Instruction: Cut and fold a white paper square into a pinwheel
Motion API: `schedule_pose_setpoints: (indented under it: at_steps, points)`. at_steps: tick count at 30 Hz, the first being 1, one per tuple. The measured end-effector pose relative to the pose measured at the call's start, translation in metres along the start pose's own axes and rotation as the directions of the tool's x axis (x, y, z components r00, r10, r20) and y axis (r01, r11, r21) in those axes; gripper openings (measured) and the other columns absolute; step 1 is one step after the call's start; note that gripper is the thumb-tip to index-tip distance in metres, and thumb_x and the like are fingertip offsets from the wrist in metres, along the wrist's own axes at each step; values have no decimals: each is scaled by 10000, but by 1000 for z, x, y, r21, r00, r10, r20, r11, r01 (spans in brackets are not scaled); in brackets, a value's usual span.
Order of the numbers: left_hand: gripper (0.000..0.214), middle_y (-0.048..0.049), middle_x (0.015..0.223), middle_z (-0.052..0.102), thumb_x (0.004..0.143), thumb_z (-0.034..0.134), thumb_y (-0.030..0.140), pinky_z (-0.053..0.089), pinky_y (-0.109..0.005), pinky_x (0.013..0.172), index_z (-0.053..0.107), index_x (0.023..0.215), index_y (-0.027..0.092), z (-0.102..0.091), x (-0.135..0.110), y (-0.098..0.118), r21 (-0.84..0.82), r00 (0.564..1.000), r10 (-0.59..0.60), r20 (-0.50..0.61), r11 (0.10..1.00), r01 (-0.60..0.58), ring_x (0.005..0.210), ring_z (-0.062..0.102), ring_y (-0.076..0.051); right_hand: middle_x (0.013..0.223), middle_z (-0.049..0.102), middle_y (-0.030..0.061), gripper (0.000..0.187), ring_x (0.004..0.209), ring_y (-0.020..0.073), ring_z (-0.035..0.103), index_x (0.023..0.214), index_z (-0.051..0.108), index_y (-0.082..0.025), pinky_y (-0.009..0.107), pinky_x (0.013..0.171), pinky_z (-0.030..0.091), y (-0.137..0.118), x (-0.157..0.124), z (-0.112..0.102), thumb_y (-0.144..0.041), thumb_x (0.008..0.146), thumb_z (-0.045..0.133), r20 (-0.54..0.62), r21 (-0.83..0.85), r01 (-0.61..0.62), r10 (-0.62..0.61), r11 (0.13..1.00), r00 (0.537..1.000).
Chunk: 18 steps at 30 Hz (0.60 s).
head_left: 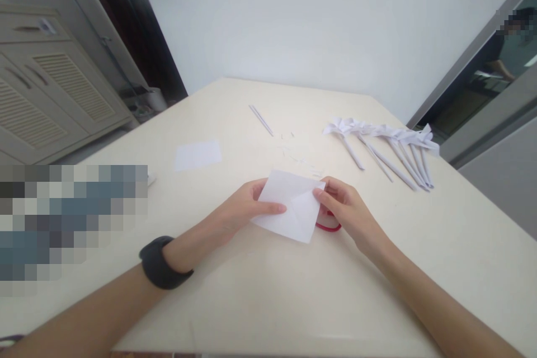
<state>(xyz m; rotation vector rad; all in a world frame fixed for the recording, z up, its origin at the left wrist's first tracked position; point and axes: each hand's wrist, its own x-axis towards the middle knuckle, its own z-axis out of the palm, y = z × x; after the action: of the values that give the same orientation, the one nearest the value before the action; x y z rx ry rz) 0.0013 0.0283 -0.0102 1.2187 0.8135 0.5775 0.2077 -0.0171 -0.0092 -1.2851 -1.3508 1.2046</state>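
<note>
- Left hand (255,204) pinches a white paper square (289,212) between thumb and fingers; right hand (344,205) pinches its upper right corner, above the table (251,307).
- Done: a cluster of frilled paper pieces on rolled stems (388,131) lies at right.
- Apparently left: the held square, faintly creased, uncut; two thin rolls (260,120); a flat sheet (197,155).
- Scraps (302,161) lie beyond; a red loop (329,228) is partly hidden.

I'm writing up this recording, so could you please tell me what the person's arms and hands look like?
The left hand and right hand are ungloved. No sleeve shows on either forearm. A wide, dark band circles the left wrist; whether it is a watch, I cannot tell. The right wrist is bare.
</note>
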Motion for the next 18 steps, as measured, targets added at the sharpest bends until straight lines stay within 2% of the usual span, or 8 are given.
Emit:
schedule_pose_setpoints:
  at_steps: [4, 7, 10, 14, 18]
  points:
    - [543, -72, 1120, 668, 697, 727, 239, 486, -322, 798, 552, 1209, 203, 1, 0, 2, 24, 1000, -15, -2, 1000, 15, 971, 626, -240, 609, 388, -57, 276, 517, 68, 342, 691, 459, -181, 198, 464, 248, -1, -1, 0, -383, 875, 499, 21, 101, -26, 24, 995, 1000]
    - [522, -71, 1106, 668, 699, 723, 240, 478, -334, 807, 558, 1193, 204, 2, 0, 2, 18, 1000, -4, 3, 1000, 4, 971, 620, -242, 684, 471, -34, 225, 592, 86, 436, 769, 514, -185, 201, 509, 315, -2, -1, 1, -385, 871, 509, 17, 105, -13, 11, 994, 1000]
    - [440, -50, 1019, 685, 697, 724, 247, 471, -311, 771, 592, 1115, 210, 2, 0, 1, 9, 1000, 13, 5, 1000, -13, 924, 622, -225, 790, 554, -3, 188, 691, 114, 508, 875, 554, -196, 217, 575, 371, -3, -1, 2, -382, 861, 529, 87, 23, -14, 12, 1000, 996]
    - [317, -17, 867, 671, 676, 734, 262, 441, -259, 669, 614, 963, 200, 3, -1, 1, 42, 1000, 21, -21, 999, -20, 807, 609, -192, 883, 597, 8, 164, 731, 133, 536, 986, 564, -232, 230, 587, 383, -3, -3, 5, -336, 865, 523, 203, -168, 21, 14, 986, 979]
    - [271, -10, 837, 649, 694, 707, 311, 412, -255, 634, 613, 924, 203, 8, -1, 2, 121, 997, -3, -72, 993, 12, 766, 590, -185, 804, 572, -13, 132, 651, 119, 502, 970, 563, -239, 225, 533, 354, -1, -5, 8, -303, 867, 509, 161, -274, 62, -18, 960, 987]
